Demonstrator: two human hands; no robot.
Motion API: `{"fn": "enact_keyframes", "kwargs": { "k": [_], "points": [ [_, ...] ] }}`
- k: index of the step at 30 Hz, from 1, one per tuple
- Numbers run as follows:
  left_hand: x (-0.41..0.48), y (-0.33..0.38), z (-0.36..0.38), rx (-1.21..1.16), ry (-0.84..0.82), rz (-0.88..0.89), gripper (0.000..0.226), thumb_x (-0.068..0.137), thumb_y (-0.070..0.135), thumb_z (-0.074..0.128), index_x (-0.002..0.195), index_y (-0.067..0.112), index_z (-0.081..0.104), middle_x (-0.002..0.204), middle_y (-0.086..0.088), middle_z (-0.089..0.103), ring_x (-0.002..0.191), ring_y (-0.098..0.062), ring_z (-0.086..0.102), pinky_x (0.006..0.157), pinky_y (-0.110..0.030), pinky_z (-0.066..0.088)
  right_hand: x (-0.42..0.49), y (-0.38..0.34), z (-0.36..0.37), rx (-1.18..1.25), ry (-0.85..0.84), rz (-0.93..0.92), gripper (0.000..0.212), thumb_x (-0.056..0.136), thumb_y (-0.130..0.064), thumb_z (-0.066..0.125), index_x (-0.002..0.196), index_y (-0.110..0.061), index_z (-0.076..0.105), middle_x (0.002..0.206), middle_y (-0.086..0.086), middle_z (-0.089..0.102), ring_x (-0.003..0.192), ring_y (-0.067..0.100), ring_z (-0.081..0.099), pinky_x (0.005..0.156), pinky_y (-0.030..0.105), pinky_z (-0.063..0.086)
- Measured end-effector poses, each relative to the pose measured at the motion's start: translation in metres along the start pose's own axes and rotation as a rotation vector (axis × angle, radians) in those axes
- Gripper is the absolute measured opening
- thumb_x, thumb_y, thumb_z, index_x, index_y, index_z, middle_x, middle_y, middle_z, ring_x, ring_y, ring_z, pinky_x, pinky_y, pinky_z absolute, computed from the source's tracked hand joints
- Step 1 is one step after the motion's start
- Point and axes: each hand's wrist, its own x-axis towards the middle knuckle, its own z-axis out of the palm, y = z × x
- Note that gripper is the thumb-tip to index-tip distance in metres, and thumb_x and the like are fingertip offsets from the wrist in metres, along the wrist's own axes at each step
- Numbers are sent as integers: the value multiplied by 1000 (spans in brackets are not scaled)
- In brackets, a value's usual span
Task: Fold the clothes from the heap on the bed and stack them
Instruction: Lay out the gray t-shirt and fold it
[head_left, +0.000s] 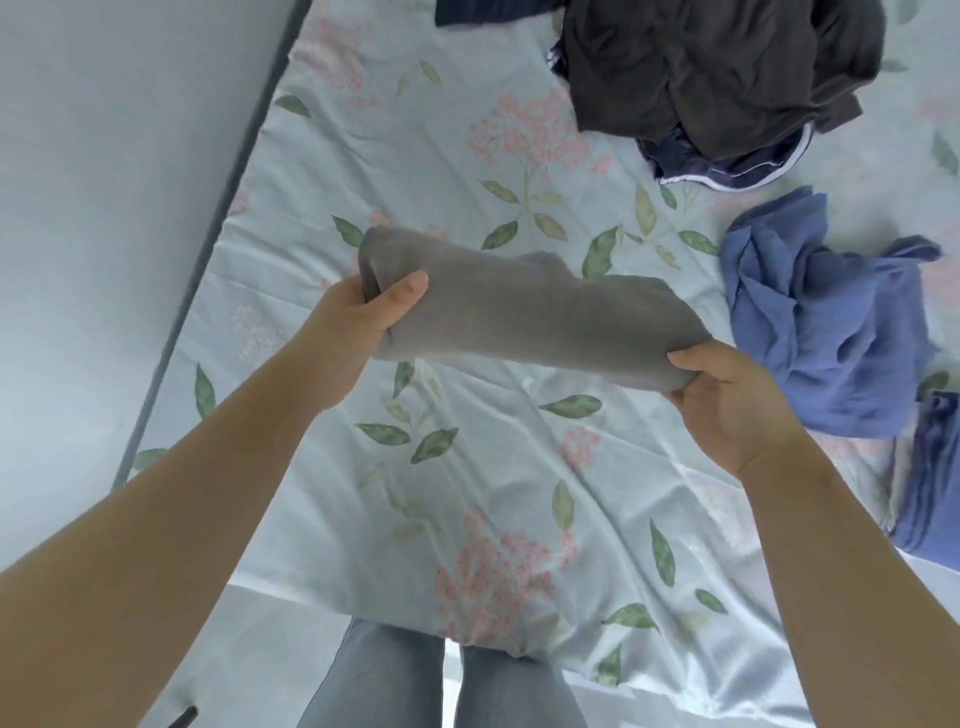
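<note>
A folded grey garment (519, 317) hangs in the air above the floral bed sheet (467, 467), stretched between both hands. My left hand (353, 322) grips its left end, thumb on top. My right hand (727, 400) pinches its lower right corner. A heap of dark clothes (717, 73) lies at the far right of the bed, a dark brown piece on top and a navy one with white trim (727, 169) under it. A crumpled blue garment (826, 322) lies just right of the grey one.
A folded blue item (930, 478) rests at the right edge of the bed. A white wall (104, 208) runs along the bed's left side. My legs in grey jeans (441, 680) stand at the bed's near edge.
</note>
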Motion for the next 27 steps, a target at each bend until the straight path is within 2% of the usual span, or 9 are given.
{"fn": "enact_keyframes", "kwargs": {
  "k": [4,8,10,12,15,19,22,25,27],
  "points": [
    [-13,-42,-4,117,69,-153,44,77,51,67,105,17,65,107,-1,70,104,-18,63,96,-33,46,-6,28,-13,-252,80,143,12,88,-25,58,97,-22,66,99,-11,72,91,2,65,81,22,45],
    [-29,-118,-12,269,72,-460,50,86,38,65,119,0,61,106,-6,68,99,-21,63,95,-36,47,-22,100,-36,-574,162,339,16,89,-13,63,105,-10,65,99,6,68,82,15,64,67,16,47],
    [-43,-149,-14,340,40,-597,48,86,34,66,120,1,58,101,-2,64,89,-16,60,85,-31,46,-37,132,-42,-612,169,488,17,89,-9,62,106,-11,61,87,2,63,72,9,56,54,14,44],
    [-49,-168,-14,387,37,-634,50,86,33,68,126,6,55,101,-1,62,88,-15,58,79,-27,44,-47,153,-45,-650,193,578,14,89,-9,62,102,-13,57,81,-1,57,68,7,51,53,19,39],
    [-40,-173,-8,398,110,-516,50,82,34,71,124,15,51,111,-1,62,99,-22,59,86,-36,50,-43,161,-42,-607,291,504,14,88,-17,64,97,-17,53,82,-6,56,71,7,52,54,22,38],
    [-20,-159,6,497,212,-292,34,83,33,69,108,25,46,93,13,55,88,-15,54,76,-30,45,-21,151,-33,-577,372,276,15,88,-17,64,97,-7,58,91,6,61,80,21,57,73,35,48],
    [-9,-152,11,479,260,-252,20,92,37,56,103,22,51,87,13,54,84,-15,54,65,-26,42,-10,140,-29,-620,418,101,20,91,-20,59,84,-1,57,75,3,53,68,17,46,63,31,37],
    [-3,-152,10,592,329,-252,27,98,39,41,101,16,54,82,7,54,84,-22,52,70,-32,39,-2,139,-29,-634,452,43,34,94,-28,54,64,-16,42,59,-6,39,56,11,35,53,26,28],
    [2,-156,9,688,346,-268,30,100,39,36,99,16,54,84,4,55,84,-22,50,72,-31,36,6,146,-31,-674,451,77,39,95,-30,50,62,-17,34,57,-6,34,55,12,31,54,28,26]
  ]
}}
